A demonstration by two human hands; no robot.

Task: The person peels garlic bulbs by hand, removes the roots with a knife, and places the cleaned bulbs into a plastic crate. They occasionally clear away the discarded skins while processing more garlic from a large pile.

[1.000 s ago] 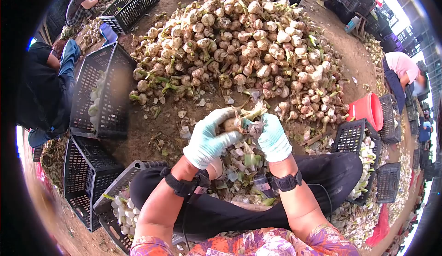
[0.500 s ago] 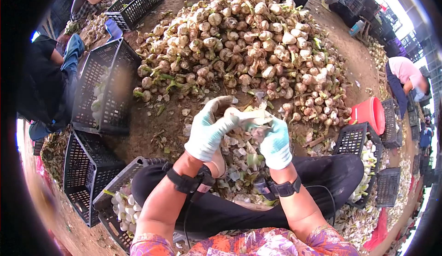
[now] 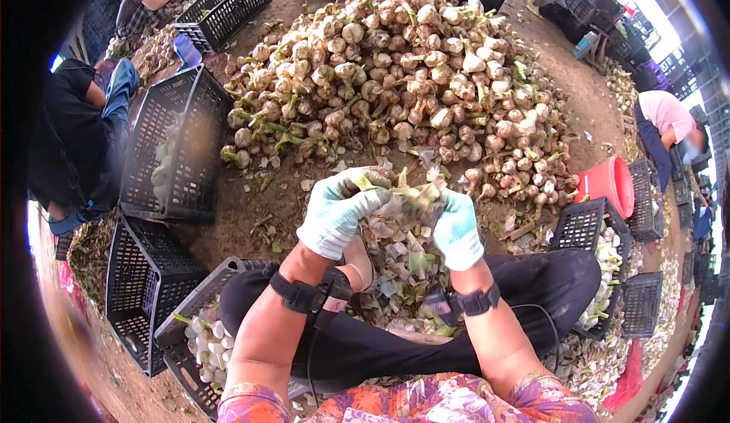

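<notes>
My left hand [image 3: 340, 211], in a pale glove with soiled fingertips, is closed in a pinch on a garlic bulb's greenish stem end. Facing it, my right hand [image 3: 456, 229], gloved too, is closed on the same garlic's papery skin [image 3: 414, 197], which stretches between both hands. Motion blur and fingers hide most of the bulb. Below my hands, peeled skins and leaf scraps [image 3: 403, 263] cover the ground between my legs. Just beyond lies a large heap of unpeeled garlic bulbs [image 3: 411, 73].
Black crates holding white garlic stand at my left [image 3: 182, 362] and right [image 3: 589, 233]. Further left are another crate [image 3: 179, 145] and a tipped crate [image 3: 144, 286]. A red bucket [image 3: 608, 187] sits at right. Other people work at the left [image 3: 76, 134] and right [image 3: 665, 119].
My left hand has shifted slightly left. The gap between my hands has widened, and the skin between them is now stretched and blurred.
</notes>
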